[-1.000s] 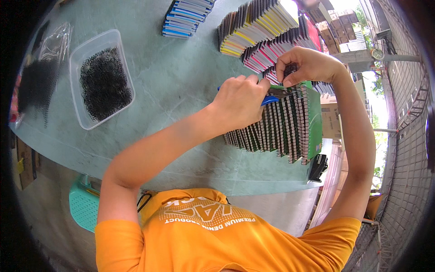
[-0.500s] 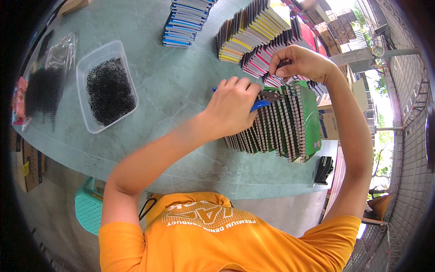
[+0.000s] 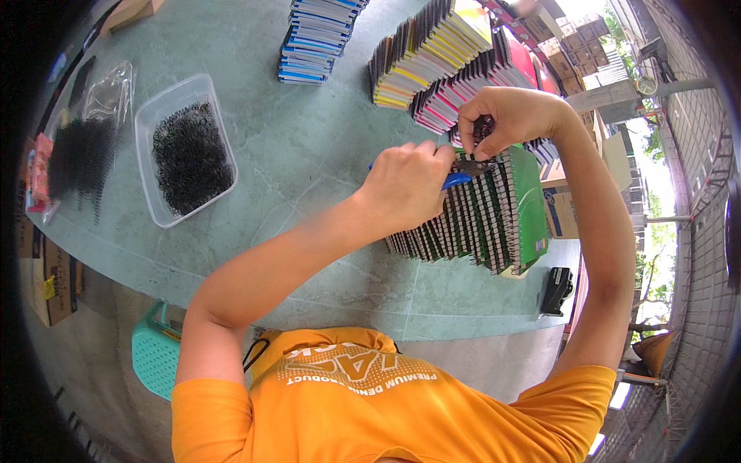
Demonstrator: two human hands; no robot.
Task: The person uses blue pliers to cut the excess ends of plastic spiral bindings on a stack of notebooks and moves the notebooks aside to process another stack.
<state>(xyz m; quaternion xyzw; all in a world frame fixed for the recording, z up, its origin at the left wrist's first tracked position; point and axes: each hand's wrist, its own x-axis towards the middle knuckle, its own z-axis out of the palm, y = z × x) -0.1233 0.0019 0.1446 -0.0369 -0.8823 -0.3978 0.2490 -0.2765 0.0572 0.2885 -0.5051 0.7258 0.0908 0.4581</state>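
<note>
My left hand (image 3: pixel 409 189) is closed around blue-handled pliers (image 3: pixel 455 180) whose jaws point right, at the top of a leaning row of spiral-bound notebooks (image 3: pixel 475 224). My right hand (image 3: pixel 505 119) pinches the black wire binding at the top of that row, right above the pliers' jaws. The front notebook of the row has a green cover (image 3: pixel 529 204). Both hands are almost touching over the bindings.
A clear plastic tub of black wire rings (image 3: pixel 185 154) sits at the left on the green table (image 3: pixel 309 131). Plastic bags of black coils (image 3: pixel 77 147) lie further left. Stacks of notebooks (image 3: pixel 432 54) and a blue stack (image 3: pixel 316 35) stand behind. A black stapler-like tool (image 3: pixel 556 289) lies near the table edge.
Both hands have stayed on the notebook bindings, with only small shifts. The view has moved slightly, so the table sits a little lower in the picture.
</note>
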